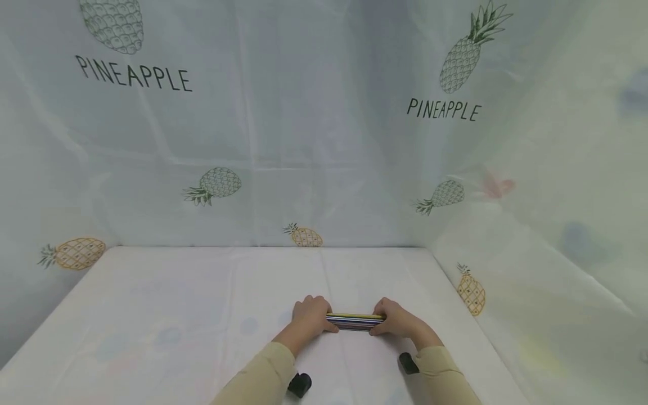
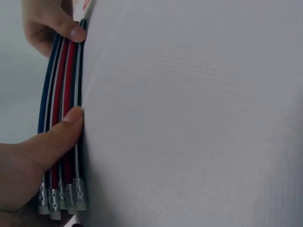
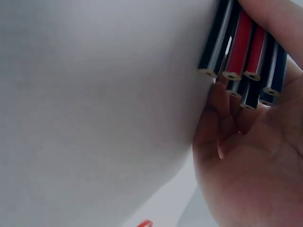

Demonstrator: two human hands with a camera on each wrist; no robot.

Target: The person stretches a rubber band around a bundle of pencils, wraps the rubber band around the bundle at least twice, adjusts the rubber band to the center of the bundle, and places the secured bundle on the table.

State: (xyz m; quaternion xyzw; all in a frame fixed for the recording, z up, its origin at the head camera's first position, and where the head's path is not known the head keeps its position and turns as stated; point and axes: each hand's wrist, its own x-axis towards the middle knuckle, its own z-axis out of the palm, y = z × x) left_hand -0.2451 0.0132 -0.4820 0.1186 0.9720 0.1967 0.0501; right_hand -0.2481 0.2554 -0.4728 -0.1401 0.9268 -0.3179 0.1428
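A bundle of pencils (image 1: 356,322), striped dark blue, red and silver with one yellow edge, lies crosswise between both hands just over the white tabletop. My left hand (image 1: 310,316) grips its left end, thumb pressed along the near side. In the left wrist view, that thumb (image 2: 59,139) crosses the pencils above their metal ferrules and white erasers (image 2: 55,208). At the other end, my right hand (image 1: 400,320) grips the bundle. The right wrist view shows flat, unsharpened pencil ends (image 3: 232,74) inside the right hand (image 3: 260,146), at slightly uneven lengths.
The white-covered table (image 1: 167,315) spreads around the hands. Behind and beside it hangs a pale sheet (image 1: 314,112) printed with pineapples. Black devices (image 1: 300,385) sit at both wrists, below the beige sleeves (image 1: 263,374).
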